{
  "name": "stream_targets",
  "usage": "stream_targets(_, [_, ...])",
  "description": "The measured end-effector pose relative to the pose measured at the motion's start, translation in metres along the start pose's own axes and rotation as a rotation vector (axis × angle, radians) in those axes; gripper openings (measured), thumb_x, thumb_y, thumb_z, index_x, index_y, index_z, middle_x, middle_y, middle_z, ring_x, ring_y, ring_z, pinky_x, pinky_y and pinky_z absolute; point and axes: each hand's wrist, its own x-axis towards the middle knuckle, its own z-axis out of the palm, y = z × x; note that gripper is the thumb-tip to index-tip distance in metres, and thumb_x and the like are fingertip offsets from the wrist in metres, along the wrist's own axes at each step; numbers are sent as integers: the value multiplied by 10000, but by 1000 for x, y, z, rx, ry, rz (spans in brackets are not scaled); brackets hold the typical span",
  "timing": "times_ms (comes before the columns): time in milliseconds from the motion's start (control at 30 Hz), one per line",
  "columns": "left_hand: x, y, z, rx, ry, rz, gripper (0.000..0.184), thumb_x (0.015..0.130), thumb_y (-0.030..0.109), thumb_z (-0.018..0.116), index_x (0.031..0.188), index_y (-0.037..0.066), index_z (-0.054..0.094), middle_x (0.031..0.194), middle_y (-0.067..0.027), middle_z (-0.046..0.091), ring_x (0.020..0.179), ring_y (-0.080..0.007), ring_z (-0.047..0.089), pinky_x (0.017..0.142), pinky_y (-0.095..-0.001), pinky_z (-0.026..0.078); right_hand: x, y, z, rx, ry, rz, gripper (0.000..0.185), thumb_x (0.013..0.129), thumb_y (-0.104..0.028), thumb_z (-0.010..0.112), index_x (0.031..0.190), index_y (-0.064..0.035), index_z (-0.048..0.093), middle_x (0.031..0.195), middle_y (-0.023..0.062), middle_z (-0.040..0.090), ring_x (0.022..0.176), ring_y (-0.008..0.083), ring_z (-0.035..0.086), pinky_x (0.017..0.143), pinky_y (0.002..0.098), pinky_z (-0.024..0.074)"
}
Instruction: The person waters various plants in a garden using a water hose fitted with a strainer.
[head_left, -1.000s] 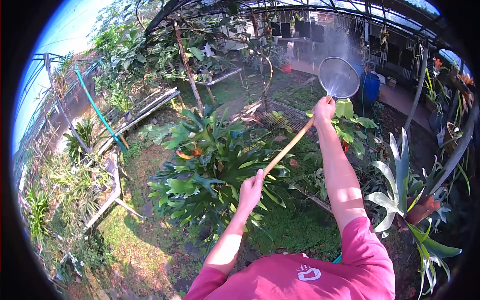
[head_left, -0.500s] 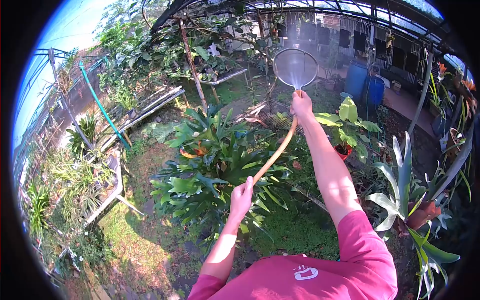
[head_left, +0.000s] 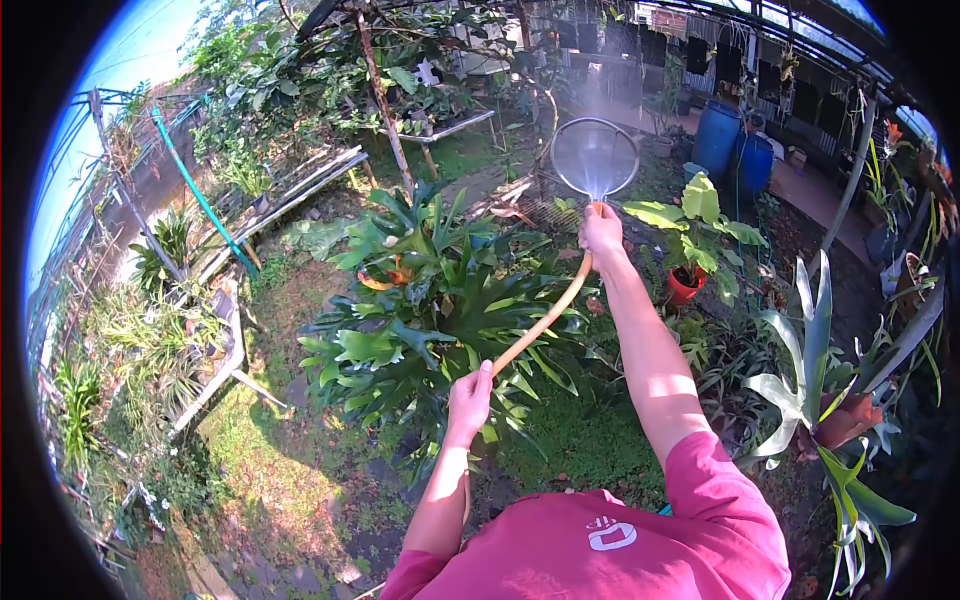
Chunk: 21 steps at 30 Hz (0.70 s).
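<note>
Two bare hands work along one tan hose [head_left: 545, 320], out ahead of a person in a pink shirt [head_left: 620, 550] with a white mark on it. From where I stand, the right hand [head_left: 602, 232] is the farther one, at the end of an outstretched arm, its fingers wrapped firmly around the hose's upper end. Just beyond that fist stands a round head [head_left: 594, 160] with a dark rim, thin enough to see the ground through (mesh or something like it, I can't tell which). Pale water spray [head_left: 603, 95] rises from its base and drifts up past the rim as mist.

The left hand [head_left: 469, 404] is lower and nearer the body, closed in a fist around the hose, thumb pointing up along it. Between the two fists the hose runs in a gentle bend, passing in front of a big leafy plant [head_left: 430, 290] with broad, lobed, glossy leaves. I can't make out whether that hose touches any of them.

Right of the raised forearm, a red pot [head_left: 684, 286] holds a plant with large yellow-green leaves. Two blue barrels [head_left: 716, 140] stand farther back beside a walkway. Off to the left, a teal pole [head_left: 200, 190] leans near a wooden bench [head_left: 290, 205], and sunlight patches the mossy ground [head_left: 270, 450].
</note>
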Motion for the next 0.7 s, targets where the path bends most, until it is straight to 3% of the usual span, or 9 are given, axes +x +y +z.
stream_targets(100, [-13, -36, -19, 22, 4, 83, 556, 1018, 446, 515, 662, 19, 520, 562, 43, 395, 548, -74, 360, 493, -317, 285, -32, 33, -1, 79, 12, 47, 69, 1005, -135, 505, 1031, -72, 500, 643, 10, 467, 435, 96, 398, 366, 256, 324])
stream_targets(200, [-26, -71, -37, 29, 34, 39, 522, 1019, 412, 524, 678, 18, 529, 561, 47, 383, 546, -70, 349, 491, -311, 276, -51, 80, -5, 124, 34, 85, 72, 1009, -133, 492, 1045, -71, 495, 637, 5, 445, 415, 105, 398, 351, 273, 330])
stream_targets(367, [-53, -67, -49, 102, 13, -7, 487, 1021, 373, 531, 690, 15, 525, 571, 56, 335, 550, -64, 313, 483, -302, 242, -83, 106, -18, 181, 223, 124, 96, 1014, -150, 481, 1086, -88, 490, 642, 3, 437, 406, 114, 405, 348, 271, 340])
stream_targets(567, [-58, -67, -49, 41, -36, -25, 478, 1020, 364, 537, 680, 28, 528, 558, 61, 336, 534, -48, 325, 470, -291, 224, -104, 113, -54, 273, 290, 195, 155, 1016, -150, 479, 1165, -111, 490, 634, -1, 440, 424, 88, 396, 351, 264, 322])
stream_targets(700, [-56, -67, -49, 58, -74, -7, 465, 1016, 365, 541, 688, 35, 551, 553, 74, 350, 525, -42, 336, 464, -287, 234, -120, 117, -81, 272, 408, 136, 163, 1015, -154, 495, 1175, -125, 501, 635, -11, 441, 439, 78, 394, 364, 258, 325])
